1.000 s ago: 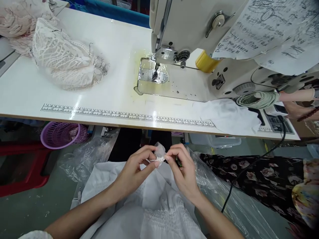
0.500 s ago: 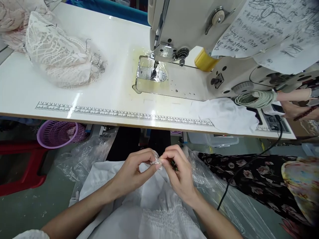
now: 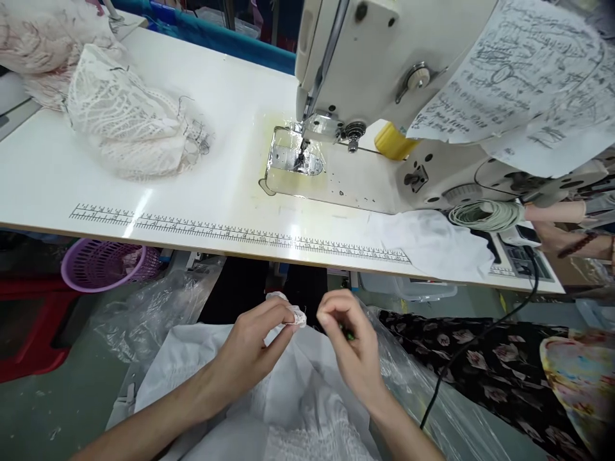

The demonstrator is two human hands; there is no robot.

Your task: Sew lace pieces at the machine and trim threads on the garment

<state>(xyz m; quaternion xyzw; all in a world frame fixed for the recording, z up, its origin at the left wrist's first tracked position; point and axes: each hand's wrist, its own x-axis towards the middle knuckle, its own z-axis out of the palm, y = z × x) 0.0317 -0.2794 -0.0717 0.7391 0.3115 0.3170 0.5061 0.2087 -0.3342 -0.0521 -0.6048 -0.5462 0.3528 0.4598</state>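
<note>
A white garment (image 3: 293, 378) with gathered, shirred sections lies across my lap. My left hand (image 3: 252, 342) pinches a bunched, lace-like edge (image 3: 298, 316) of it between thumb and forefinger. Just right of that edge, with a small gap between, my right hand (image 3: 353, 339) has thumb and forefinger pressed together. A small dark and green object (image 3: 346, 332) shows inside its curled fingers, mostly hidden, and its kind is unclear. Whether the fingertips also pinch a thread cannot be made out.
Ahead stands a sewing machine (image 3: 355, 77) on a white table (image 3: 225, 147) with a printed ruler (image 3: 240, 234). A lace piece (image 3: 129, 121) lies left, white cloth (image 3: 432, 243) right. A purple basket (image 3: 103, 266) is below. Another person's arm (image 3: 586, 246) is at right.
My hands have drawn apart: the right hand has come away from the lace-like edge, which the left hand still holds. The view has tilted slightly, so the table sits lower.
</note>
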